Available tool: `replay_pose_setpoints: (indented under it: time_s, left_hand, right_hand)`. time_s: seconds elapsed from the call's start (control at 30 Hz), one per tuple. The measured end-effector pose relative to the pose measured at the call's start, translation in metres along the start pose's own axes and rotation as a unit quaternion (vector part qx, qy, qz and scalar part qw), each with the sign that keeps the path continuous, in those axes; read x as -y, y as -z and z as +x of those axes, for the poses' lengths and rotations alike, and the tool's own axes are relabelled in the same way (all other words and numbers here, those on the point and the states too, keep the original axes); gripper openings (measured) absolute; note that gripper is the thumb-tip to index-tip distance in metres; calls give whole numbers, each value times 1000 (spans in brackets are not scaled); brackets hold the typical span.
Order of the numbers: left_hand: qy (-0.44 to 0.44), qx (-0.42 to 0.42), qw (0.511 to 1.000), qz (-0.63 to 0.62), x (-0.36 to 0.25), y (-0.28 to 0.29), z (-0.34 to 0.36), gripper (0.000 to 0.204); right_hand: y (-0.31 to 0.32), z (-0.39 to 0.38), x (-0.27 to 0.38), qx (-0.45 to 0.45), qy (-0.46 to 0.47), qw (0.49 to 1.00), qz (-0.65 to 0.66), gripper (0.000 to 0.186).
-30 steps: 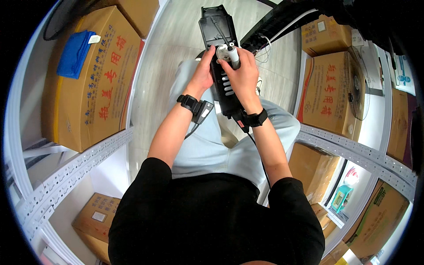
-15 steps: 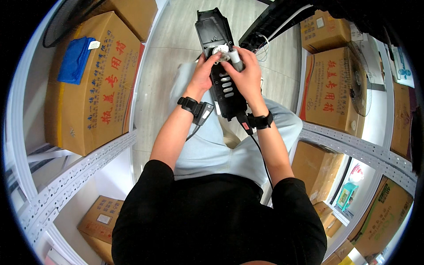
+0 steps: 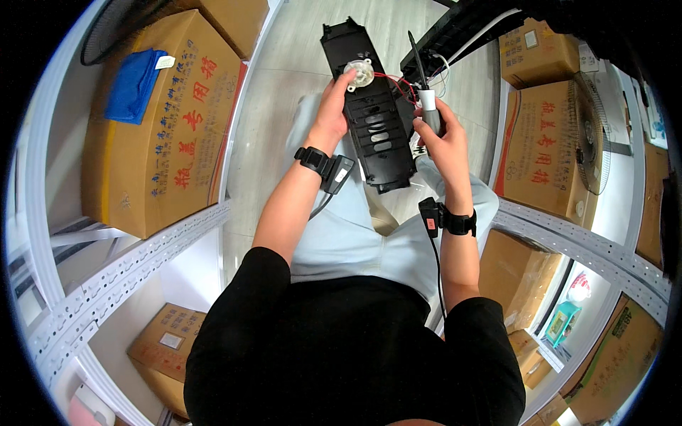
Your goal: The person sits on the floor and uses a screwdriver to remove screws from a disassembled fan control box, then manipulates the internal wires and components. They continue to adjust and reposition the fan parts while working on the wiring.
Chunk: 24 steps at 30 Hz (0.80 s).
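Note:
My left hand (image 3: 331, 112) grips the left edge of a long black plastic housing (image 3: 383, 153), which is held tilted above my knees. Its thumb presses against a round, clear-whitish part (image 3: 362, 71) seated on the housing's upper half. Thin red wires (image 3: 399, 79) run from that part toward the right. To the right of the housing, my right hand (image 3: 449, 138) is closed around a screwdriver (image 3: 427, 101) with a white and grey handle. The dark shaft points up and away, apart from the round part. Slots pierce the housing's lower half.
Beyond my right hand extends a long black frame (image 3: 462, 42) with loose white cables. Metal shelves (image 3: 153, 245) with cardboard boxes (image 3: 170, 128) stand on both sides. A blue cloth (image 3: 133, 85) lies on the left box, and a fan (image 3: 591, 135) is at right.
My right hand has moved right, away from the housing, and the screwdriver's shaft now shows pointing upward. The round part and its red wires are uncovered. My left hand still holds the housing.

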State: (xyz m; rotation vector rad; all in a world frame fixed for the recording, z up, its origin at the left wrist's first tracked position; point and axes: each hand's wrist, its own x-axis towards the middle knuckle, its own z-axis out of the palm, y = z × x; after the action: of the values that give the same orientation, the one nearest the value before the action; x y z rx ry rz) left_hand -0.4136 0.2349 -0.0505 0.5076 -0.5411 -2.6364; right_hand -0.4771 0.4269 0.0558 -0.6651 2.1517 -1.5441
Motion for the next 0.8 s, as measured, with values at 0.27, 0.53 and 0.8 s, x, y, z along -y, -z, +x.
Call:
replay_pose_setpoints:
  time_s: [0.27,0.53,0.8]
  left_hand:
    - [-21,-21,997,74,1,0,-3,33]
    - [-43,-8,991,126,2,-6,-9,31]
    - [-28,2,993,114,4,-7,-9,32]
  right_hand:
    - [-4,-2,0,9,-21,1000,-18,49]
    - [-6,-2,2,11,1,999,-42,49]
    - [-7,14,-4,3,43,993,-108,45]
